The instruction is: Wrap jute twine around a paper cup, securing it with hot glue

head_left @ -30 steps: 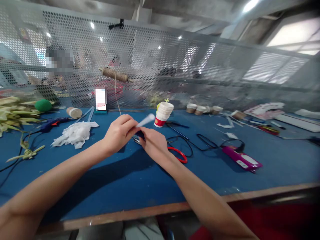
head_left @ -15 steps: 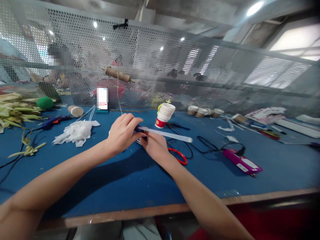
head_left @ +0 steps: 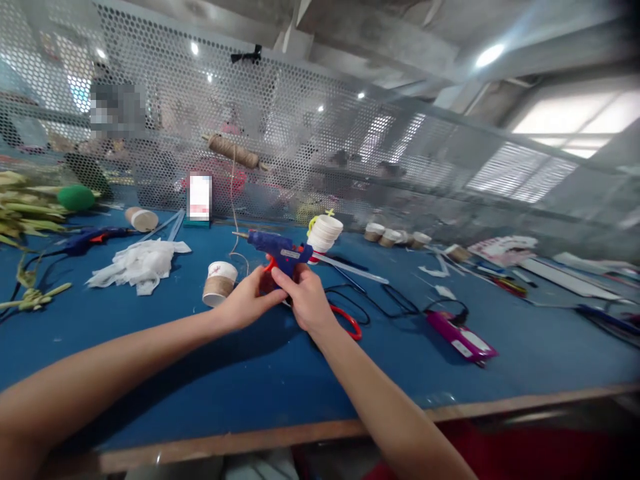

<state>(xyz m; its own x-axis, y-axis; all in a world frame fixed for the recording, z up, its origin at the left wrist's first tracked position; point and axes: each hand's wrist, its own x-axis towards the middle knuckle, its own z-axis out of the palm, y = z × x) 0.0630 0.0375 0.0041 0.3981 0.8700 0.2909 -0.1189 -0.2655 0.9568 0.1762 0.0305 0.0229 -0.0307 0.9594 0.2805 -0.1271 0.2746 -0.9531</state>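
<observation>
A blue glue gun [head_left: 273, 248] with an orange trigger is raised over the middle of the table, nozzle to the left, a long clear glue stick [head_left: 353, 270] out of its back. My right hand [head_left: 306, 299] is wrapped round its handle. My left hand [head_left: 253, 297] is closed at the trigger side, its fingertips against the gun. Just beyond my left wrist stands a paper cup [head_left: 220, 281] partly covered in brown twine. A strand of twine [head_left: 233, 200] hangs from a spool [head_left: 234, 152] and trails down near the cup.
Stacked white cups [head_left: 326, 232] stand behind the gun. Red-handled scissors [head_left: 350, 323] and black cable lie right of my hands, near a purple power strip [head_left: 463, 337]. White cloth [head_left: 143, 263] and another glue gun [head_left: 93, 240] are on the left. A perforated metal screen [head_left: 295, 133] closes off the back.
The glue gun has turned so its body and nozzle show, pointing left. My left hand has shifted lower, from over the gun to its trigger, uncovering the twine-wrapped cup. The view has shifted slightly.
</observation>
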